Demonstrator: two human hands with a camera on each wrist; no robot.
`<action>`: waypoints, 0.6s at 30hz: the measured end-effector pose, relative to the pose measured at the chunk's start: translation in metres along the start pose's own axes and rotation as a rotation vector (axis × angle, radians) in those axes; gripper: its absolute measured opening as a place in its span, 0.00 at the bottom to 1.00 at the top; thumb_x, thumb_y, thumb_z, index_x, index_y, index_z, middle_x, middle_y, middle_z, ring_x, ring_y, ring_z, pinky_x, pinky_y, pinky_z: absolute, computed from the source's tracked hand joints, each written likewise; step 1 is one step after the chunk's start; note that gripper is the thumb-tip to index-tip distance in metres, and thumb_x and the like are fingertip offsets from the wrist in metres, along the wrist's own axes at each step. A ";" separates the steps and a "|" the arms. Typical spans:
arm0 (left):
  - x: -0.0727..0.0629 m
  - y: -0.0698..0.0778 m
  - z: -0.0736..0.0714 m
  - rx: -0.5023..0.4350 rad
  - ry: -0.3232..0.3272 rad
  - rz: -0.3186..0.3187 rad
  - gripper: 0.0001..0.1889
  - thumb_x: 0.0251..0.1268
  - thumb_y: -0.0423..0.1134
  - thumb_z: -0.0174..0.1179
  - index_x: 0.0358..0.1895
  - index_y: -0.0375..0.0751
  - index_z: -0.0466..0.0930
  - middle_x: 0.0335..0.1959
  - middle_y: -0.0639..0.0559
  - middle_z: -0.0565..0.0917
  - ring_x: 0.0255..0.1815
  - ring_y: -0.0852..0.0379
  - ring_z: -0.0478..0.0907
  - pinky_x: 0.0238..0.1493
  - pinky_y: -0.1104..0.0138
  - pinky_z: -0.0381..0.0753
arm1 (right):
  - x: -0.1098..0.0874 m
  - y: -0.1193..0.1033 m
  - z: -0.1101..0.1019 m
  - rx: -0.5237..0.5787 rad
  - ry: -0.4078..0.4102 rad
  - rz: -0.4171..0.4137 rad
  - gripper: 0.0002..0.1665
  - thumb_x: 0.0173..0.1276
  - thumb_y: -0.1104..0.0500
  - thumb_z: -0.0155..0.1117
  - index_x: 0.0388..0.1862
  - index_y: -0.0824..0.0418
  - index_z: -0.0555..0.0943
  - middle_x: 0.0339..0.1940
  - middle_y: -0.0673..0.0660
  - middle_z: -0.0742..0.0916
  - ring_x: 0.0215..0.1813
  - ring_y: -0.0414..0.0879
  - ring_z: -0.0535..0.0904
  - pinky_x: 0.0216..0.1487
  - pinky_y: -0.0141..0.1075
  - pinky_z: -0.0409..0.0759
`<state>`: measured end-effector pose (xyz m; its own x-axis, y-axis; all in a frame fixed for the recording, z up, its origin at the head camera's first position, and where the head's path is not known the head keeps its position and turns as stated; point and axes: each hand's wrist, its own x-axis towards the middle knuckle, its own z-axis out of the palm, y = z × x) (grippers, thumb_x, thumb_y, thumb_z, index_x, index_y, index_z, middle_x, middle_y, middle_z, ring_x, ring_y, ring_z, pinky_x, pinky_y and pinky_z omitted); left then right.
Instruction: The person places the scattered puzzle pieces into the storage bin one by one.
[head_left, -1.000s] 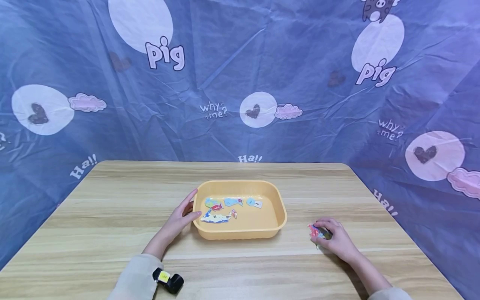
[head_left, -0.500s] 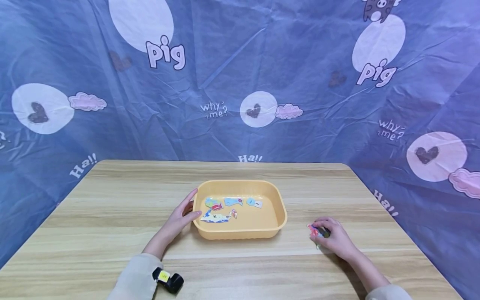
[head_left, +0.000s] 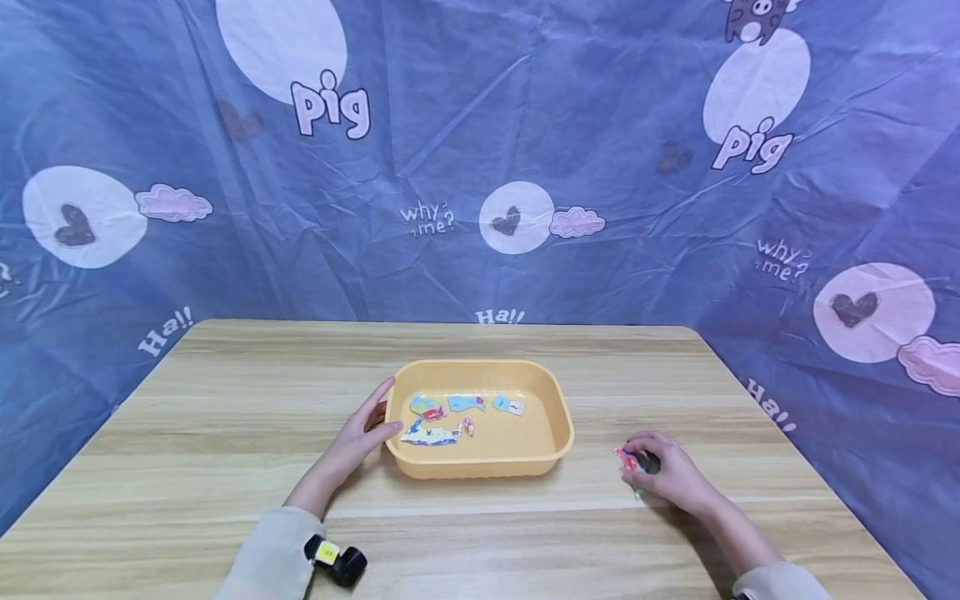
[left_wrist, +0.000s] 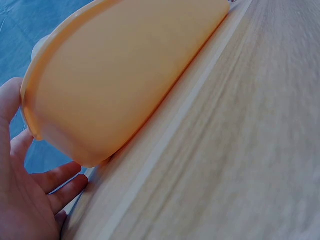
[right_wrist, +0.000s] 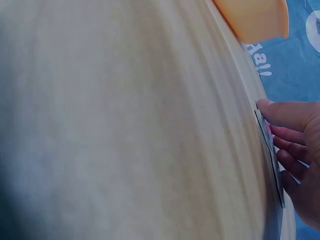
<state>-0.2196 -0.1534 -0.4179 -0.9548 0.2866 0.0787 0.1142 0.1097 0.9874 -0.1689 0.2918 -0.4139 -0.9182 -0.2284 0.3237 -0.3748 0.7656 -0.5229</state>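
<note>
My left hand (head_left: 356, 442) holds the left end of a yellow plastic basin (head_left: 480, 469), thumb at the near corner of the rim and index finger farther back. In the left wrist view, the thumb lies at the rim and other fingers bend near the basin's base. Several flat printed cutouts lie inside, among them a long white-and-blue one (head_left: 431, 435) and a light blue one (head_left: 467, 404). On the table to the right, my right hand (head_left: 671, 479) grips a thin, flat, colourful cutout (head_left: 626, 461) between thumb and fingers; the hand covers much of it.
The wood-grain table (head_left: 480, 542) has rounded back corners. A blue printed cloth (head_left: 450, 167) hangs behind and beside it. A black wrist camera (head_left: 345, 567) with a yellow label sits at the left sleeve.
The right hand shifts only slightly over the cutout it grips. The left hand, the basin and the cutouts inside stay in place.
</note>
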 end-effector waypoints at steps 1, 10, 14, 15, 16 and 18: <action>0.000 0.000 0.000 0.000 0.000 -0.001 0.35 0.57 0.37 0.55 0.66 0.57 0.49 0.59 0.40 0.62 0.58 0.47 0.60 0.57 0.53 0.55 | 0.000 0.000 -0.001 -0.002 -0.005 -0.003 0.18 0.37 0.64 0.73 0.31 0.65 0.79 0.37 0.57 0.78 0.41 0.52 0.72 0.44 0.25 0.63; 0.000 0.001 0.000 0.006 0.003 -0.012 0.35 0.57 0.37 0.54 0.66 0.56 0.48 0.60 0.41 0.61 0.58 0.47 0.59 0.57 0.52 0.53 | -0.002 0.001 -0.001 -0.017 0.013 -0.016 0.19 0.38 0.64 0.72 0.32 0.67 0.79 0.38 0.58 0.79 0.41 0.52 0.73 0.44 0.19 0.60; 0.000 0.001 0.000 0.008 0.004 -0.004 0.35 0.57 0.37 0.54 0.66 0.55 0.48 0.60 0.42 0.60 0.58 0.47 0.59 0.58 0.52 0.52 | -0.002 0.002 -0.001 -0.030 0.025 -0.017 0.19 0.38 0.64 0.72 0.32 0.68 0.79 0.37 0.58 0.79 0.41 0.52 0.73 0.44 0.19 0.60; 0.000 0.001 0.000 0.008 0.004 -0.001 0.35 0.57 0.36 0.54 0.66 0.55 0.48 0.61 0.42 0.60 0.58 0.47 0.59 0.58 0.52 0.52 | -0.002 0.002 -0.001 -0.034 0.026 -0.015 0.19 0.38 0.64 0.72 0.32 0.68 0.79 0.37 0.58 0.79 0.41 0.53 0.73 0.44 0.19 0.60; 0.000 0.001 0.000 0.008 0.003 0.001 0.35 0.57 0.36 0.54 0.66 0.55 0.48 0.61 0.43 0.60 0.59 0.47 0.59 0.58 0.52 0.52 | -0.002 0.002 -0.001 -0.038 0.028 -0.011 0.19 0.38 0.64 0.72 0.32 0.68 0.79 0.37 0.58 0.79 0.41 0.53 0.73 0.44 0.19 0.61; 0.000 0.001 0.000 0.009 0.001 0.003 0.35 0.57 0.37 0.54 0.66 0.55 0.48 0.61 0.43 0.60 0.59 0.47 0.59 0.58 0.52 0.52 | -0.002 0.002 0.000 -0.046 0.031 -0.003 0.19 0.38 0.64 0.72 0.32 0.68 0.79 0.38 0.59 0.79 0.41 0.54 0.73 0.44 0.20 0.61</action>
<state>-0.2198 -0.1530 -0.4174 -0.9549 0.2857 0.0815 0.1193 0.1176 0.9859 -0.1682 0.2942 -0.4152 -0.9123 -0.2128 0.3498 -0.3708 0.7918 -0.4853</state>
